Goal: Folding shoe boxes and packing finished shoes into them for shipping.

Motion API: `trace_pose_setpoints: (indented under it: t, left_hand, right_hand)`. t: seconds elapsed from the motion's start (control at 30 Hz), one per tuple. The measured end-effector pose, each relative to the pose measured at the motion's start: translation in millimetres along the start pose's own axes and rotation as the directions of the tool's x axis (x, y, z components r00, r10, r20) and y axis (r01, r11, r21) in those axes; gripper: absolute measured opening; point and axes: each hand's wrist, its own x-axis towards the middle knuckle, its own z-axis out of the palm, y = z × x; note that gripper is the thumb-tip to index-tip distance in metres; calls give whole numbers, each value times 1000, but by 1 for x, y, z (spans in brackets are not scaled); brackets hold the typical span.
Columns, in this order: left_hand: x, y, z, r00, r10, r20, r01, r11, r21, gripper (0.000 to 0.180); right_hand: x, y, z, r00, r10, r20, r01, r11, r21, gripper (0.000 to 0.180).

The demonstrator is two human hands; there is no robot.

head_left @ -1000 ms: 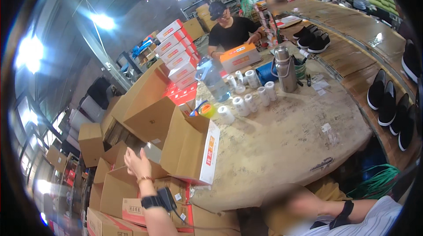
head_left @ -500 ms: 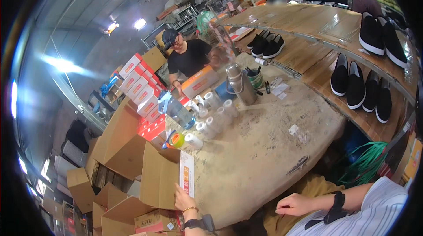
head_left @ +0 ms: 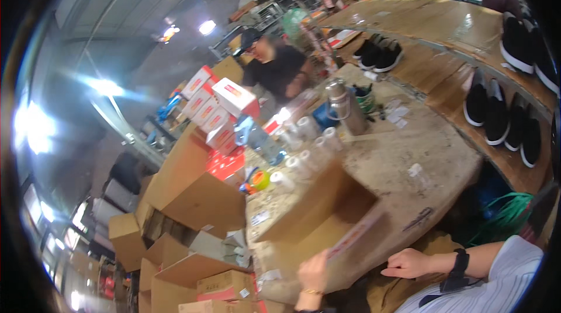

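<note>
An open shoebox (head_left: 304, 214), brown inside with a white and orange outer side, is tilted over the near part of the table, smeared by motion. My left hand (head_left: 314, 273) grips its lower edge, fingers closed on the side nearest me. Closer to my body, my right hand (head_left: 406, 263) is curled into a loose fist above my lap, at the table's front edge, and nothing shows in it. Several white rolls (head_left: 298, 166) and a blue-tinted clear water jug (head_left: 260, 141) stand just beyond the box.
Open cartons (head_left: 201, 202) crowd the left side. Stacked red and white shoeboxes (head_left: 210, 114) rise at the far left, near a co-worker (head_left: 274, 70). A metal flask (head_left: 345, 105) stands on the table (head_left: 403, 167). Black shoes (head_left: 488, 108) line the wooden shelves at right.
My left hand has swung the shoebox rightward from beside the cartons onto the table, turning its open inside into view. The co-worker's orange and white box has moved onto the stack. The view has shifted.
</note>
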Motion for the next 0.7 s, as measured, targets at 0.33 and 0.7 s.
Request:
trace_pose_setpoints:
  t: [0.33,0.7]
  left_hand:
    - [-35,119,-4,961,246,-129,-270,724,-634,11]
    - [-147,137,162,335,-188,923,654,752,-84,37]
  right_hand:
    - [-85,80,-21,917,375,134,-298,869,-395,32]
    - [-73,155,-1,717,697,-28,-592,586,-554,28]
